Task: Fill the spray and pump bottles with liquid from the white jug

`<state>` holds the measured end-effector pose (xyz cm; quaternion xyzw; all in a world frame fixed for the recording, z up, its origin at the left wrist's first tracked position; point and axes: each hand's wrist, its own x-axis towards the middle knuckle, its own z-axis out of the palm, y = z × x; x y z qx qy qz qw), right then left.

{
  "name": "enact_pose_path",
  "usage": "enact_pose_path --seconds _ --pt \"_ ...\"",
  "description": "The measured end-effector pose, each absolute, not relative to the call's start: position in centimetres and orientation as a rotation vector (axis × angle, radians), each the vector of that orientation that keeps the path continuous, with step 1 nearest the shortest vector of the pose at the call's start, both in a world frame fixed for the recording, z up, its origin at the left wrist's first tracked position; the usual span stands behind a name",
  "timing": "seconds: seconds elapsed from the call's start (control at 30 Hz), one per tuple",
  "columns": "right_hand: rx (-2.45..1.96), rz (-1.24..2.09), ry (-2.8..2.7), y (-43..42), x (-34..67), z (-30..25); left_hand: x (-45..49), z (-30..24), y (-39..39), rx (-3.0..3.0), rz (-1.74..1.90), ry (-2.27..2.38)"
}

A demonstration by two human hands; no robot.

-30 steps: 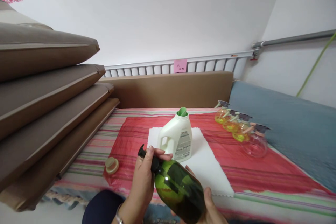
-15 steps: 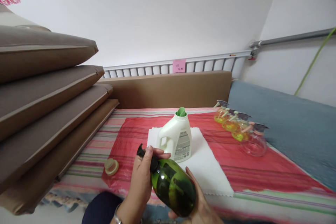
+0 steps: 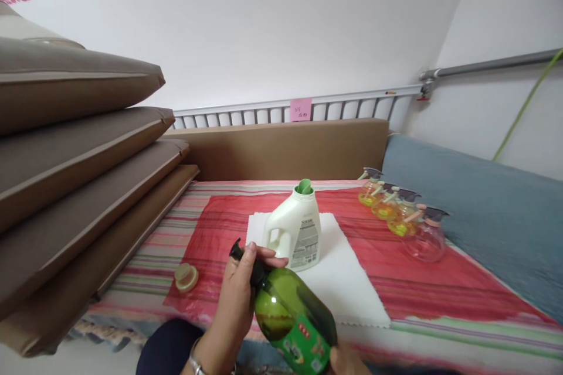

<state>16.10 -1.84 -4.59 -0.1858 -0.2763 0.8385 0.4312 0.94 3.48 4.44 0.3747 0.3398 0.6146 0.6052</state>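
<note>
Striped cloth [image 3: 153,259] spread before you. At six o'clock your left hand [image 3: 240,287] clamped the bottle [image 3: 295,322] by its neck, partly screening the jug [image 3: 303,234] at its twelve; your right hand [image 3: 348,360] was mostly hidden, its grip impossible to tell.

Glossy, see-through green plastic on the pump bottle [image 3: 292,290], with a shiny printed label [image 3: 303,345]. Smooth black plastic for its pump head [image 3: 236,251]. Satin off-white plastic on the jug [image 3: 285,217]; green plastic spout [image 3: 304,188]. Clear, shiny walls on the small bottles [image 3: 426,243], plastic or glass, cannot tell. Translucent plastic on the cap [image 3: 185,276]. Thin, wrinkled, see-through red sheet [image 3: 373,281] over matt striped cloth [image 3: 440,337]. Matt white mat [image 3: 347,299], scalloped at the edge. Smooth, dull covers on the brown cushions [image 3: 83,143]. Soft, matt blue cloth [image 3: 475,205]. Paper note [image 3: 300,110], pink, matt. Polished metal bracelet [image 3: 196,362]. Smooth, matt white wall [image 3: 264,23].
</note>
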Motion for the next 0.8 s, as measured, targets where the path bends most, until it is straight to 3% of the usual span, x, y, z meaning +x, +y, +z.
enact_pose_path --seconds 0.1,0.3,0.8 --pt "-0.401 2.222 -0.510 -1.5 15.6 -4.2 0.9 4.5 3.3 0.885 1.398 0.773" --pt "-0.408 2.093 -0.563 -1.8 15.5 -3.7 0.9 4.4 3.2 0.886 1.439 0.825" --pt "-0.366 2.126 -0.452 -1.7 14.9 -4.5 1.1 4.6 3.0 0.988 1.338 0.757"
